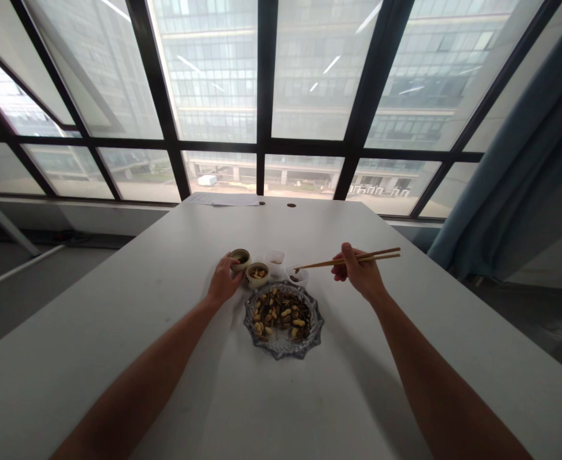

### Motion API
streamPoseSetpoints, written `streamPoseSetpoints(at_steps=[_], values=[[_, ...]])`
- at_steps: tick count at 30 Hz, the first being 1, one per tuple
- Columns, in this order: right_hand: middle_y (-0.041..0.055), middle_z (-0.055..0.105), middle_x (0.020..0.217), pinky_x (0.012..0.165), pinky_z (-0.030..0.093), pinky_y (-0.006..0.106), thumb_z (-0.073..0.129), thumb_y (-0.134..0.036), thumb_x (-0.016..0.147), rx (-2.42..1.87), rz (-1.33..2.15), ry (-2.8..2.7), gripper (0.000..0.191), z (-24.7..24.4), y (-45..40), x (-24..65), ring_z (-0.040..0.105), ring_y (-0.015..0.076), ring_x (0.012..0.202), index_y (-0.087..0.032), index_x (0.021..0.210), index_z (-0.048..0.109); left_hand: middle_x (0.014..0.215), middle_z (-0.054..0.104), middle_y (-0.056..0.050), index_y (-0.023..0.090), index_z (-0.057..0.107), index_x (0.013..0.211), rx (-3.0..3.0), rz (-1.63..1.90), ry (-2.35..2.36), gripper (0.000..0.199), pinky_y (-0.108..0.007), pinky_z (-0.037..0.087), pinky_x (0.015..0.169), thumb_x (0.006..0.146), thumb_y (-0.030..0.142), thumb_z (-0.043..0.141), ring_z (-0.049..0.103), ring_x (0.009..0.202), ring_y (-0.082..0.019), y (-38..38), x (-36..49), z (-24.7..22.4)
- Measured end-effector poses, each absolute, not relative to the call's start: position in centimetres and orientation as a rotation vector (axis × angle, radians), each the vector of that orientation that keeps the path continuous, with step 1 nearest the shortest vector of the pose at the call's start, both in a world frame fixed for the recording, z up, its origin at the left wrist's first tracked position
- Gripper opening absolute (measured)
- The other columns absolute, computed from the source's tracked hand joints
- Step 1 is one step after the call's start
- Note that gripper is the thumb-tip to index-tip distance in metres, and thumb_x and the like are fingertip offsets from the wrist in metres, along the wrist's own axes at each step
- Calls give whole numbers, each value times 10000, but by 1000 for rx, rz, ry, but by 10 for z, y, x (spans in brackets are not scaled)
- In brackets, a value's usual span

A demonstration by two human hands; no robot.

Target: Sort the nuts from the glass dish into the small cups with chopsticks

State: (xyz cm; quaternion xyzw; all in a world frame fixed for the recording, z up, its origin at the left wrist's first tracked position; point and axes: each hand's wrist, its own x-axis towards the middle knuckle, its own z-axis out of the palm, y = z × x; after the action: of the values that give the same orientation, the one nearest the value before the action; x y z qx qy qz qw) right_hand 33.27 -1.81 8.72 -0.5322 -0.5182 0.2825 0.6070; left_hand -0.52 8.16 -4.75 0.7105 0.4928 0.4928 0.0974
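My left hand (224, 280) curls its fingers round the side of a small greenish-brown cup (240, 260) standing on the white table. In my right hand (361, 273) is a pair of wooden chopsticks (376, 254), pointing left. Their tips are close together over a small clear cup (302, 278), with a tiny dark piece at the tips that I cannot make out. Between the hands stand a second small brown cup (249, 280) holding light brown pieces and another clear cup (275, 257). Nearest me, a scalloped glass bowl (284, 349) contains peanuts and dark seeds.
Papers (227, 199) lie at the far edge of the white table (185, 383), near two small round dark spots. Behind the table are large black-framed windows (261, 96). A blue curtain (496, 185) hangs at the right.
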Motion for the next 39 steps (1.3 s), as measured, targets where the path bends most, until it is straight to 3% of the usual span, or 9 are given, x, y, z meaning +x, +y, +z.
streamPoseSetpoints(at_steps=[5,12,18,23,29,39], values=[[55,631,457,314,418,211,593,-880,706,-1206,640,-1218,730,99,-26,328,543,120,323,-155,627,639,1450,555,-158,212,566,1209,2086,1436,1493,426,-551,404,1171,801,211,686,457,1434,-323,82,-4,-49],[29,525,337,265,290,187,569,-861,745,-1281,946,-1585,736,116,-45,330,423,90,253,-168,500,611,1456,549,-165,211,564,1223,2087,1443,1478,430,-566,403,1169,808,213,676,459,1431,-331,82,-4,-50],[21,570,396,309,350,175,545,-780,834,-1307,1078,-1889,671,116,-55,311,476,91,297,-173,556,612,1452,551,-159,213,563,1223,2092,1441,1484,440,-554,397,1176,798,203,678,459,1430,-327,82,-4,-50],[3,590,460,356,387,173,529,-750,869,-1188,911,-1884,619,100,-48,295,518,89,359,-176,657,620,1468,538,-156,219,558,1228,2083,1417,1501,443,-539,427,1157,800,198,668,463,1429,-323,80,-4,-48],[14,582,447,328,358,178,539,-808,817,-1220,827,-1720,675,104,-48,296,495,88,340,-167,621,621,1480,527,-155,223,558,1236,2074,1407,1525,455,-545,447,1139,796,202,674,467,1425,-330,79,-3,-48],[22,612,419,316,395,174,662,-670,821,-1281,1229,-1935,559,115,-56,306,522,100,303,-165,583,663,1450,538,-142,230,551,1241,2078,1411,1496,469,-535,433,1154,792,204,684,474,1411,-315,80,-4,-48]])
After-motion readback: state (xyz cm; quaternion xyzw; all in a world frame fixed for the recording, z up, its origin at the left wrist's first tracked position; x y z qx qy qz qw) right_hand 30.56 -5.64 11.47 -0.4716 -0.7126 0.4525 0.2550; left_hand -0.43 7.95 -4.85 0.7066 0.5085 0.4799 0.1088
